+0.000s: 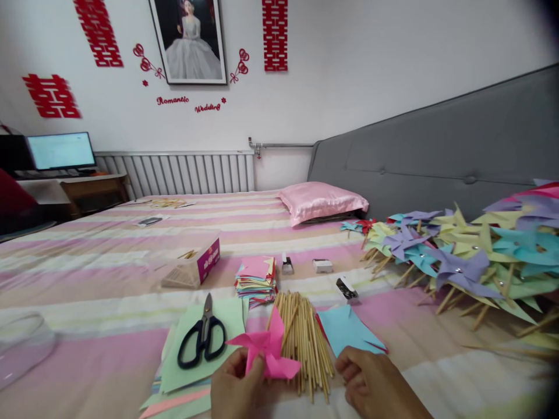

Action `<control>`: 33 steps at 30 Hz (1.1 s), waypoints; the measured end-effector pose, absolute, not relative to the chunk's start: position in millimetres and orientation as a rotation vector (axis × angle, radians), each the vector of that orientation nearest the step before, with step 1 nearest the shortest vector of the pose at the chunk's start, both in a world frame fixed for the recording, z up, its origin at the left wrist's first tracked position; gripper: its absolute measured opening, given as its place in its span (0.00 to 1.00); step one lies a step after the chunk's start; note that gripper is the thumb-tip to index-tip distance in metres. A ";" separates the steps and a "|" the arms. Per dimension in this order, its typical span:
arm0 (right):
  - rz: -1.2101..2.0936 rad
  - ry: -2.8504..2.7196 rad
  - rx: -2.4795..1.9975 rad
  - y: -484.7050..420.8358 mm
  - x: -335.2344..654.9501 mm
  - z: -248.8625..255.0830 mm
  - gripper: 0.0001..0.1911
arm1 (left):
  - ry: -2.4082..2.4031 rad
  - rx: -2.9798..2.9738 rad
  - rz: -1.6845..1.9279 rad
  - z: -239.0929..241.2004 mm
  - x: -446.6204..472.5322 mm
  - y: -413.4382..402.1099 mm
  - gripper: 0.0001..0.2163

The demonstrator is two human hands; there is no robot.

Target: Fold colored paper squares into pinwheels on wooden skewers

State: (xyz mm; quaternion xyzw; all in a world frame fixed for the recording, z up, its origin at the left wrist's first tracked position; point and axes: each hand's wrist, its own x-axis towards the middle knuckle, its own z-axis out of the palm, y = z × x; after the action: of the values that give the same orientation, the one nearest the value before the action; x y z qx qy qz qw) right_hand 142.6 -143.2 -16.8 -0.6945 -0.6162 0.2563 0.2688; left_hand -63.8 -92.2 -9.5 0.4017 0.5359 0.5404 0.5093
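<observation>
My left hand pinches a bright pink paper pinwheel at its centre, thumb on top. The pinwheel has its blades folded in and overlaps a pile of thin wooden sticks. On the right, my right hand is curled with thumb and fingers together, close to a small stack of cut blue paper squares with red below. Whatever its fingertips hold, if anything, is hidden. Black-handled scissors lie on pale green paper sheets left of my left hand.
Many finished pinwheels are heaped at the right. Coloured paper squares, small boxes and a purple-and-tan carton stand farther back. A pink pillow lies by the grey headboard. A clear plastic container is at left.
</observation>
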 end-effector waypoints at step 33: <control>0.652 -1.661 -1.723 -151.6 141.4 -5.2 0.09 | 1.304 0.923 1.265 -9.4 -58.4 -95.0 0.08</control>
State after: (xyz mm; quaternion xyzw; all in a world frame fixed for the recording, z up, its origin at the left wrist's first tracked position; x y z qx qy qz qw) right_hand 141.4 -151.6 -5.2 -0.6570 -0.6334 0.2488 0.3246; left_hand -58.4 -95.0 -9.4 0.3857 0.5451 0.5285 0.5242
